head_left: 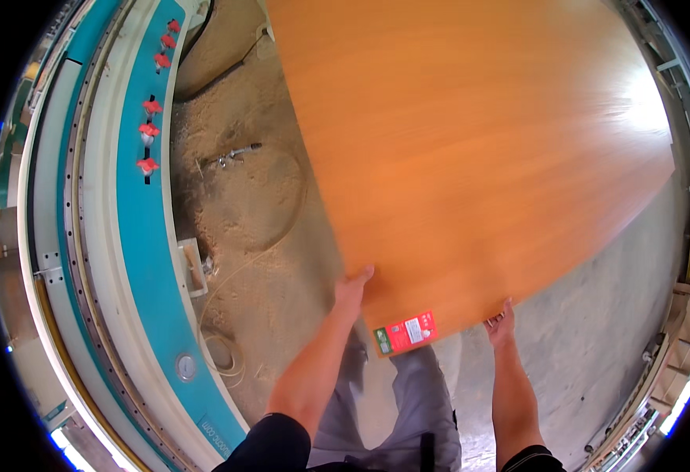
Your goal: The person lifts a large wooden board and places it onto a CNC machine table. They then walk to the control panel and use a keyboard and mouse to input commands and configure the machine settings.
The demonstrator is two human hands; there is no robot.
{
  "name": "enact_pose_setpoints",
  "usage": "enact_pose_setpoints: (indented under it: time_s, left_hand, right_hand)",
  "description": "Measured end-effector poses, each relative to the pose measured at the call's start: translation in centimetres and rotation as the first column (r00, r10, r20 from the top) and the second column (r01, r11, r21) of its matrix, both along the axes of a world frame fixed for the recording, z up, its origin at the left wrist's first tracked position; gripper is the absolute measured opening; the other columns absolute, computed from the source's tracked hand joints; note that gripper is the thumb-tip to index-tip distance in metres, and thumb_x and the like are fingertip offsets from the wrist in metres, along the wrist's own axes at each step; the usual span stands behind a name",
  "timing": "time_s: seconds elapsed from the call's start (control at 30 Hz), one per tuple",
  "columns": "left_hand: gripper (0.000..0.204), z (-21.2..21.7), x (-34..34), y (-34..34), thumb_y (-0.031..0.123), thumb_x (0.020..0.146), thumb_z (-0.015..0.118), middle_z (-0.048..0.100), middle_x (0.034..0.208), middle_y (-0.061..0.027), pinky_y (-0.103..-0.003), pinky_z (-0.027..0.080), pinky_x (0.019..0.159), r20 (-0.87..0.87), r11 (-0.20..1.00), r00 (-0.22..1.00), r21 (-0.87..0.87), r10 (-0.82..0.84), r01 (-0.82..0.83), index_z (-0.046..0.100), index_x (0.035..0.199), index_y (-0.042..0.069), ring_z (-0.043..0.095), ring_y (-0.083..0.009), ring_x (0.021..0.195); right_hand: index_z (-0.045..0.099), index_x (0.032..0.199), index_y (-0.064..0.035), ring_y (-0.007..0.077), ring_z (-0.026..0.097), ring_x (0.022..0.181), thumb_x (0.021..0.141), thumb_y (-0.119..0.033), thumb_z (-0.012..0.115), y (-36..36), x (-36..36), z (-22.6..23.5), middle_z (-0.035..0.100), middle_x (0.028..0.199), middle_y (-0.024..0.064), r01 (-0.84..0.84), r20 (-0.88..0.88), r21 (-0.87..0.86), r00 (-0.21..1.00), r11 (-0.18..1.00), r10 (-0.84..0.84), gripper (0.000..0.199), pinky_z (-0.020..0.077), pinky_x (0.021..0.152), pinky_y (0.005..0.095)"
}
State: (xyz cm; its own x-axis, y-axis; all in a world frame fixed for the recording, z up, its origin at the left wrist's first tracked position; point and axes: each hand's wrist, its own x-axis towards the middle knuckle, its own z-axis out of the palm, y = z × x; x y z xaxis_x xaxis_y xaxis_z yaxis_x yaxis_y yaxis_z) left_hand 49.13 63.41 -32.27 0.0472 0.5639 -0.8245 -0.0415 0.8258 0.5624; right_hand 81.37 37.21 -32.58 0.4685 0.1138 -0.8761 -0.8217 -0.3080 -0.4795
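A large orange-brown wood panel (471, 157) stretches out in front of me, its near corner close to my legs. My left hand (352, 289) grips its left edge near that corner, thumb lying on top and the other fingers hidden beneath. Along the near edge, my right hand (501, 322) holds the board with its fingers curled at the rim. Between the two hands, a red, white and green label (405, 333) sticks to the panel's corner. The board's far end runs out past the top of the view.
To my left stands a long teal and white machine (144, 259) with a row of red valve handles (149, 130). On the dusty floor lie an air blow gun (235, 155) and a thin coiled hose (225, 355). Racking (687, 330) lines the right side.
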Motion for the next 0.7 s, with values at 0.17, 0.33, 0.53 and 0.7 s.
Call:
enact_pose_setpoints:
  time_s: [0.17, 0.33, 0.53, 0.7]
  left_hand:
    - [0.042, 4.6, -0.4, -2.6, 0.027, 0.082, 0.083, 0.071, 0.108, -0.0064, -0.035, 0.053, 0.084, 0.002, 0.998, 1.000, -0.063, 0.015, -0.015, 0.069, 0.112, 0.001, 0.064, -0.0162, 0.095]
    - [0.045, 9.9, -4.3, -10.8, 0.030, 0.081, 0.084, 0.072, 0.105, -0.0052, -0.033, 0.053, 0.083, 0.037, 0.992, 0.999, -0.124, -0.009, 0.013, 0.070, 0.111, 0.001, 0.064, -0.0131, 0.097]
    - [0.049, 21.8, -15.8, -16.1, 0.031, 0.077, 0.086, 0.072, 0.106, -0.0077, -0.034, 0.054, 0.081, -0.071, 0.978, 0.997, -0.201, 0.041, -0.054, 0.070, 0.113, 0.002, 0.066, -0.0161, 0.095]
    - [0.037, 32.9, -29.6, -19.7, 0.016, 0.078, 0.082, 0.071, 0.101, -0.0080, -0.039, 0.057, 0.079, -0.254, 0.985, 0.963, -0.120, 0.093, -0.127, 0.069, 0.109, 0.000, 0.068, -0.0212, 0.089]
  right_hand:
    - [0.042, 0.146, -0.0127, 0.0271, 0.048, 0.131, 0.100, -0.050, 0.051, -0.4, -0.1, 3.5, 0.050, 0.145, 0.0042, 0.077, 0.049, 0.360, 0.994, 0.930, -0.102, 0.061, 0.0402, 0.108, 0.0476]
    - [0.042, 0.147, -0.0143, 0.0270, 0.046, 0.135, 0.101, -0.051, 0.048, -5.8, -2.1, 12.2, 0.048, 0.148, 0.0029, 0.051, 0.018, 0.276, 0.998, 0.960, -0.058, 0.059, 0.0394, 0.110, 0.0473]
    - [0.045, 0.145, -0.0178, 0.0266, 0.049, 0.132, 0.097, -0.057, 0.050, -13.1, -13.2, 22.3, 0.053, 0.143, 0.0016, -0.069, -0.094, 0.312, 0.990, 0.948, 0.103, 0.062, 0.0449, 0.103, 0.0438]
    - [0.053, 0.135, -0.0135, 0.0239, 0.055, 0.124, 0.090, -0.062, 0.054, -24.6, -11.0, 24.0, 0.057, 0.138, 0.0019, 0.017, -0.056, 0.218, 0.998, 0.976, -0.005, 0.066, 0.0514, 0.090, 0.0433]
